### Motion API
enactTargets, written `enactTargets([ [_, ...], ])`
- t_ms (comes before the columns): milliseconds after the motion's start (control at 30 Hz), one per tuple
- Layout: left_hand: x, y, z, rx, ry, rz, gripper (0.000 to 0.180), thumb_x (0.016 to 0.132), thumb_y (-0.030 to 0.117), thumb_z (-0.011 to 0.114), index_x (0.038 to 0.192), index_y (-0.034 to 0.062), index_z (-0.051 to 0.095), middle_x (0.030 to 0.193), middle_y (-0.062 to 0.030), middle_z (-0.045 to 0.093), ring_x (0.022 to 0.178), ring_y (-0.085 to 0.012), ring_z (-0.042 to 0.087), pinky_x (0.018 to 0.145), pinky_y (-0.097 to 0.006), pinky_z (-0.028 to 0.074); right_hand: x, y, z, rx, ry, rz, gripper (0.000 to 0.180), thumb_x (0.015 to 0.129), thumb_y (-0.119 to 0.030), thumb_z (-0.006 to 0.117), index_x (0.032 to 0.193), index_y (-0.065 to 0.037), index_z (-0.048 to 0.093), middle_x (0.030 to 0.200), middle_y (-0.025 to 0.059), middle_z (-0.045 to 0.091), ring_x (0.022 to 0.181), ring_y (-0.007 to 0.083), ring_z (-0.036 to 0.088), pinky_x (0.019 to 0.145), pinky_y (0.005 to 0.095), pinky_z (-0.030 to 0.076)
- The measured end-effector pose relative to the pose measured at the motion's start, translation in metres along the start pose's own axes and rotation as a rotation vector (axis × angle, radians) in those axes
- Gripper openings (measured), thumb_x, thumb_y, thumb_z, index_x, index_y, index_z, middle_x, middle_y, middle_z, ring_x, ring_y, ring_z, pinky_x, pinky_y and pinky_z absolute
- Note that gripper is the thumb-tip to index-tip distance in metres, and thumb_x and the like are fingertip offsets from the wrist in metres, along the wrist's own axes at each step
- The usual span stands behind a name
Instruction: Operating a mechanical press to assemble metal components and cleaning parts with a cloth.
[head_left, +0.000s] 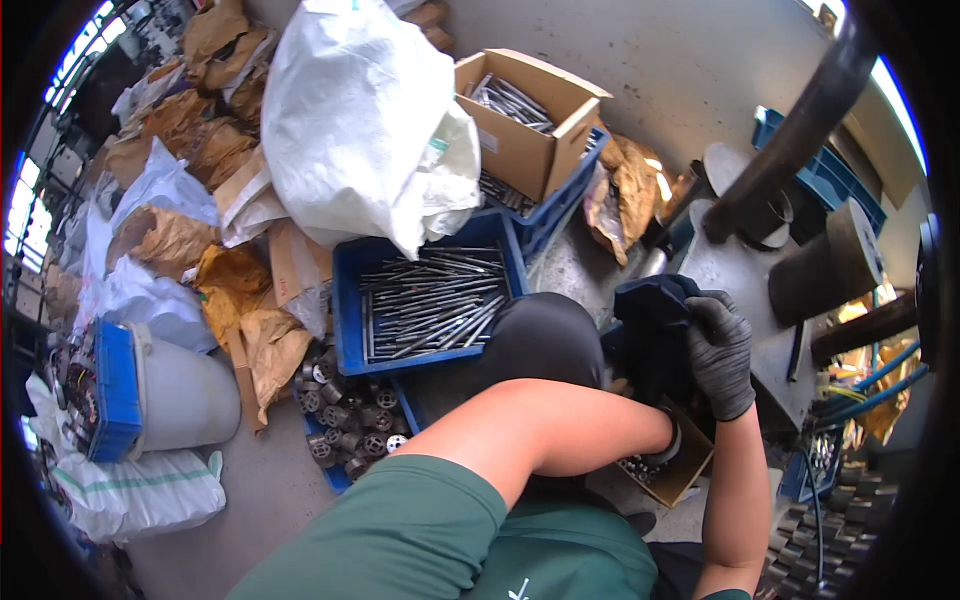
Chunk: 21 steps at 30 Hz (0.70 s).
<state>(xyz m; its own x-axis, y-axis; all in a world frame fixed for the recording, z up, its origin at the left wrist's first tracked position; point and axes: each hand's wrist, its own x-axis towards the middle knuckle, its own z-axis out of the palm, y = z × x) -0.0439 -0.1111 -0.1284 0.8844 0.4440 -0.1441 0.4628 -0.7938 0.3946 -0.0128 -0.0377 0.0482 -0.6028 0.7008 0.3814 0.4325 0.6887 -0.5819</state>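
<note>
My right hand (722, 350), in a grey knit glove, is closed on the edge of a dark navy cloth (652, 298) that hangs down into shadow. My left forearm reaches across my body to the right. The left hand (664, 440), also gloved, is down inside a small cardboard box (690, 470), below the right hand. Small metal parts (638, 466) show in that box beside the wrist. The left fingers are hidden, so what they touch cannot be seen. My dark-clad knee (545, 340) stands just left of the cloth.
A blue crate (345, 300) of metal rods sits ahead, with a white sack (360, 110) behind it. An open carton (560, 110) of rods rests on another blue crate. Cylindrical metal parts (350, 420) lie at left. A metal machine table (745, 330) with thick posts borders the right.
</note>
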Motion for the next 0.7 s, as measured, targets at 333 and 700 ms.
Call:
enactTargets([
  [333, 0.029, 0.03, -0.049, 0.007, -0.501, -0.089, 0.046, 0.085, 0.026, 0.073, 0.126, 0.0065, 0.076, 0.129, -0.0169, 0.073, 0.124, -0.0312, 0.068, 0.106, -0.044, 0.051, -0.17, 0.023, -0.187, -0.432, 0.191, 0.083, 0.033, 0.081, 0.014, 0.061, 0.107, -0.004, 0.07, 0.106, 0.0147, 0.069, 0.097, 0.0309, 0.069, 0.086, 0.0374, 0.055],
  [700, 0.053, -0.009, -0.001, 0.1, -0.449, -0.001, 0.063, 0.089, 0.023, 0.069, 0.149, 0.011, 0.058, 0.14, -0.0163, 0.067, 0.128, -0.0295, 0.066, 0.107, -0.041, 0.051, -0.292, 0.111, -0.128, -0.554, 0.2, 0.274, 0.036, 0.082, 0.001, 0.07, 0.116, -0.009, 0.073, 0.119, 0.021, 0.069, 0.113, 0.0394, 0.067, 0.1, 0.0473, 0.054],
])
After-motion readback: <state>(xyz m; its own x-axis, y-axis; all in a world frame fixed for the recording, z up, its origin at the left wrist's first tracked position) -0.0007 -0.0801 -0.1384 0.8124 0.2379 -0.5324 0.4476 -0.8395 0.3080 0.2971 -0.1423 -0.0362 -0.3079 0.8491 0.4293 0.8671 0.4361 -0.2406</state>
